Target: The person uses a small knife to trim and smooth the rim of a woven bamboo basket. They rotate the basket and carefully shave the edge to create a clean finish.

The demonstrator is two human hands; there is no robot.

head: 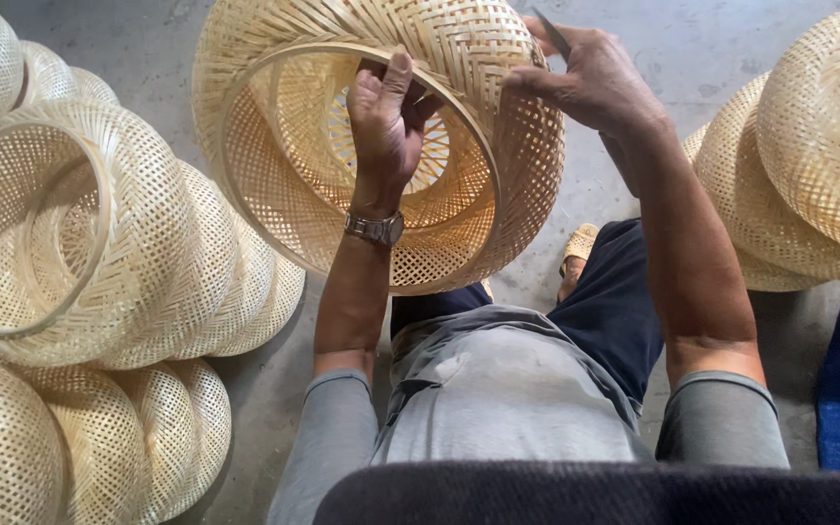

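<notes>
Single head-worn view, looking steeply down from close above. Own torso at bottom centre of frame, concrete floor [721, 39] filling the top.

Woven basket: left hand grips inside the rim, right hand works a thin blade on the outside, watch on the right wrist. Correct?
Not quite. In the head view the watch sits on the left wrist, not the right. The left hand does reach inside the woven basket, and the right hand holds the thin blade outside.
</notes>
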